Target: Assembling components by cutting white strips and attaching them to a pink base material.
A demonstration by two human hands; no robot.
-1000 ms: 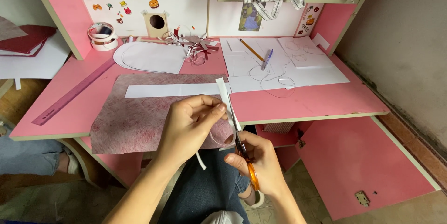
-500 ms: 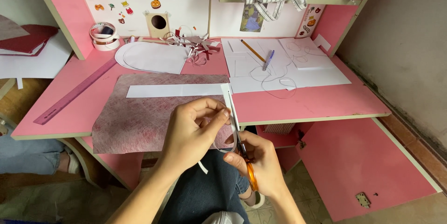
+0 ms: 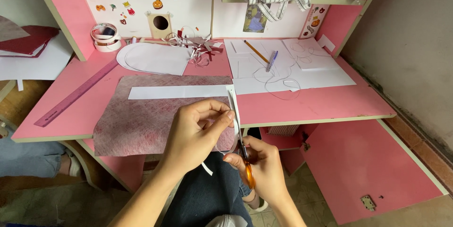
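Observation:
My left hand point(image 3: 196, 135) pinches a narrow white paper strip point(image 3: 233, 102) that stands up in front of the desk edge. A short end of the strip hangs below that hand. My right hand point(image 3: 262, 172) grips scissors with orange handles point(image 3: 247, 172), whose blades point up along the strip beside my left fingers. Both hands hover over my lap, just in front of a sheet of mottled pink paper point(image 3: 141, 118) that overhangs the pink desk point(image 3: 306, 106). A long white paper strip point(image 3: 179, 92) lies across that pink sheet.
White sheets with a pencil point(image 3: 256, 51) and a pen point(image 3: 271, 60) lie at the back right. A purple ruler point(image 3: 75, 93), tape rolls point(image 3: 105, 37), a rounded white cutout point(image 3: 153, 58) and paper scraps point(image 3: 198, 46) sit to the left and middle. An open pink cabinet door point(image 3: 373, 165) hangs at the lower right.
The view has shifted slightly. My hands stay together on the strip, and the scissors have edged a little further up along it.

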